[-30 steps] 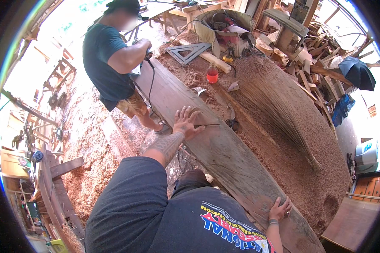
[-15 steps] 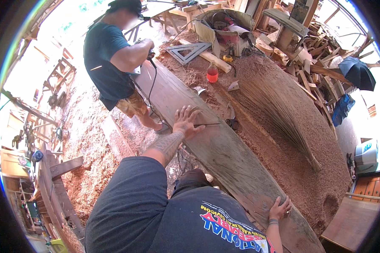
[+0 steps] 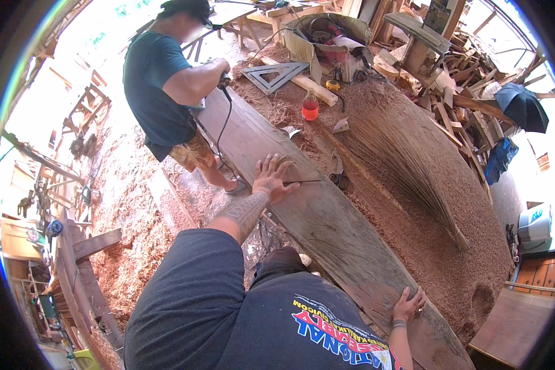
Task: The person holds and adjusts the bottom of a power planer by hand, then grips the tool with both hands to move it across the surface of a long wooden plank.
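A long, thick wooden plank (image 3: 345,240) runs diagonally from the far left to the near right. My left hand (image 3: 271,179) presses flat on its middle stretch, fingers spread, beside a thin dark line across the wood. Further down the plank, my right hand (image 3: 408,305) rests at the far edge, its fingers stretched toward that edge and their tips partly hidden. Neither hand holds a tool. At the plank's far end a co-worker (image 3: 157,92) bends over it with a corded power tool (image 3: 224,80), mostly hidden by the arm.
Beyond the plank, sawdust carries a stick broom (image 3: 407,179), a bottle of red liquid (image 3: 310,110), a triangular square (image 3: 274,76) and a yellow tape measure (image 3: 333,85). Scrap wood (image 3: 462,123) is heaped at the right. The tool's cord (image 3: 227,123) hangs across the plank's near edge.
The co-worker's hand and power tool have shifted slightly to the right, and the cord has swung with them. My two hands stay in place on the plank.
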Tool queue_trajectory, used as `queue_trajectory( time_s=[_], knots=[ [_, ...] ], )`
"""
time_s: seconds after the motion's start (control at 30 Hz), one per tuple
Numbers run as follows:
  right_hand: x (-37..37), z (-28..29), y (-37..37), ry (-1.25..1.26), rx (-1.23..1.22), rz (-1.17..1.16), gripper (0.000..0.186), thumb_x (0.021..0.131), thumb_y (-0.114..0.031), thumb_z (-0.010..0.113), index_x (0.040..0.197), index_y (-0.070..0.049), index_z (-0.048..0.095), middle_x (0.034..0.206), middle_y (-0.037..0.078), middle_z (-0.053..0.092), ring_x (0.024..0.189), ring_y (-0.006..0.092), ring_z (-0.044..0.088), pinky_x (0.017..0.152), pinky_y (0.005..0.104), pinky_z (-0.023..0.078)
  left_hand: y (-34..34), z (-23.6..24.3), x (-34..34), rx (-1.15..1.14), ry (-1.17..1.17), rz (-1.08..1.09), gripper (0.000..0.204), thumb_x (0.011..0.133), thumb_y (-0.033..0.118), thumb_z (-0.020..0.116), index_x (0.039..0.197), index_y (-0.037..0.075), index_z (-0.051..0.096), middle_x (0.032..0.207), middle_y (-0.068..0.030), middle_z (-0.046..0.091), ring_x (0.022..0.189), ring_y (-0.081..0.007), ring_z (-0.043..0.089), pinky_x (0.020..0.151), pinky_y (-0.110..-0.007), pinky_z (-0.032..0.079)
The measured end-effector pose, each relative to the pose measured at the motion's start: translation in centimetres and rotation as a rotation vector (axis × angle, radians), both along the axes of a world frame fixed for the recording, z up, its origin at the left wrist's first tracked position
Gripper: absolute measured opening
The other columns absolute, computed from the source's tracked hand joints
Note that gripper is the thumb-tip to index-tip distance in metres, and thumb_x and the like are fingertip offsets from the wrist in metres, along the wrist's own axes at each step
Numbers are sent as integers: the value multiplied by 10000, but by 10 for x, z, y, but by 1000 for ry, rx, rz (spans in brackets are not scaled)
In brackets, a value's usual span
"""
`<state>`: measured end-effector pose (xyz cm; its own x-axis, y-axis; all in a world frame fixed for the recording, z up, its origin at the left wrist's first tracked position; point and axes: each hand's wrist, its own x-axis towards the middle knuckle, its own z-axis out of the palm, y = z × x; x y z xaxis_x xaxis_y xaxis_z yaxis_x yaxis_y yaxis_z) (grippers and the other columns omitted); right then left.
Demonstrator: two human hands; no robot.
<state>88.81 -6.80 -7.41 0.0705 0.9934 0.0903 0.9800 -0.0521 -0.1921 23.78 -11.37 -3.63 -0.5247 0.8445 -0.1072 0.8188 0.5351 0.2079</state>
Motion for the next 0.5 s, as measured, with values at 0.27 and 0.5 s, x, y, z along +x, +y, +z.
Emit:
queue_trajectory(
  time_s=[0.27, 0.5],
  knots=[
    [-1, 2, 0, -11, -17, -15, 626, 1046, -444, 640, 1550, -104, 495, 1561, 227, 460, 1497, 416, 356, 1247, 569, 262, 0, 2, 0, 10, -6, -1, 941, 876, 761, 620, 1649, 289, 366, 1752, -119, 238, 1657, -346, 88, 1329, -553, 26],
    [-7, 8, -1, -19, -37, -45, 615, 1051, -459, 617, 1544, -110, 501, 1576, 215, 448, 1503, 412, 351, 1249, 562, 262, -1, 2, 0, 12, 1, -6, 937, 872, 753, 629, 1646, 293, 370, 1747, -113, 249, 1655, -347, 102, 1330, -553, 28]
  ],
)
